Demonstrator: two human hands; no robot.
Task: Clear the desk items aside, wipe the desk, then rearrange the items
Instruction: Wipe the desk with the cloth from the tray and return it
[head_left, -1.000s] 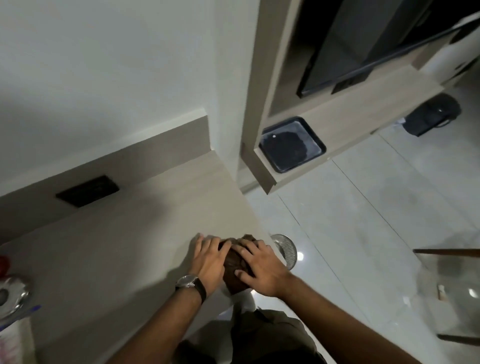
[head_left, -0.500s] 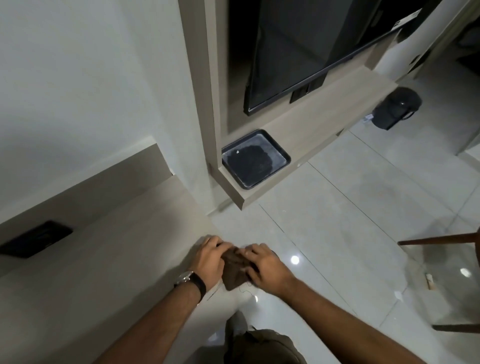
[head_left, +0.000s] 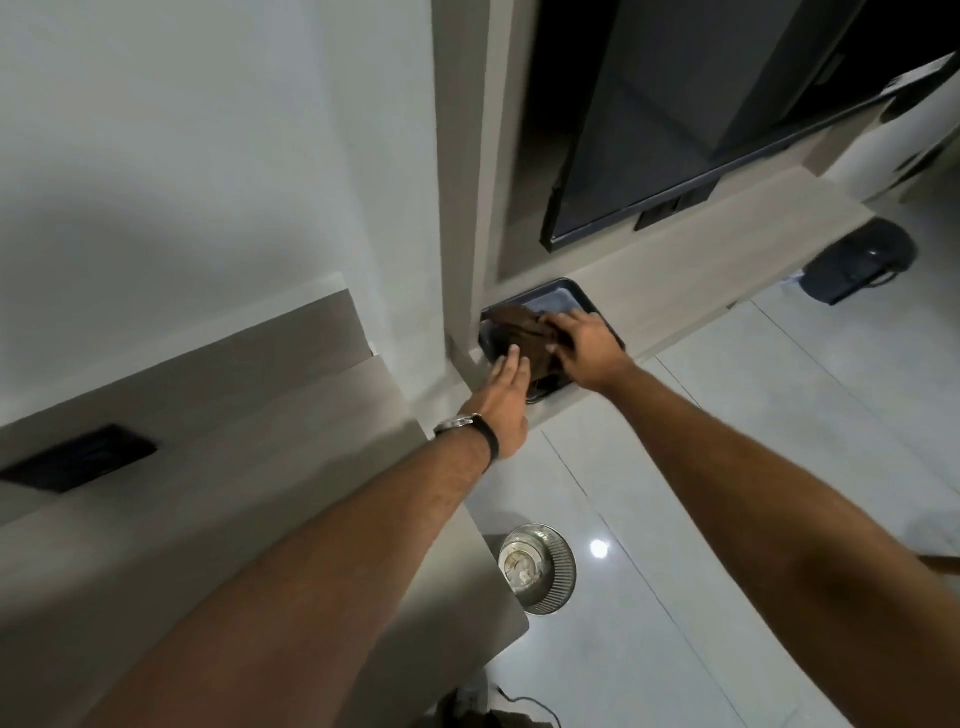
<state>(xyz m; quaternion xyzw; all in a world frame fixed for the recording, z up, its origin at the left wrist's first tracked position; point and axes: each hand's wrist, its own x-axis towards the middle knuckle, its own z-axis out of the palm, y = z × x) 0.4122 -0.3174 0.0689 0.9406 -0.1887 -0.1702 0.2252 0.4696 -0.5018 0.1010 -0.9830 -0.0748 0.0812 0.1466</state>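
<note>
Your right hand (head_left: 587, 348) gripped the brown cloth (head_left: 524, 338) in the black tray (head_left: 605, 319); your left hand (head_left: 501, 400) lay open, fingertips touching the cloth.

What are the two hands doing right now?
Left hand: open, fingers flat against the cloth on the tray.
Right hand: on the cloth; whether it grips it cannot be told.

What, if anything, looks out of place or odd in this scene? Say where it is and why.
The brown cloth lies bunched on the black tray on the shelf under the television, not on the desk. The right hand rests on it; the left hand touches its near edge. Nothing looks spilled or damaged.
</note>
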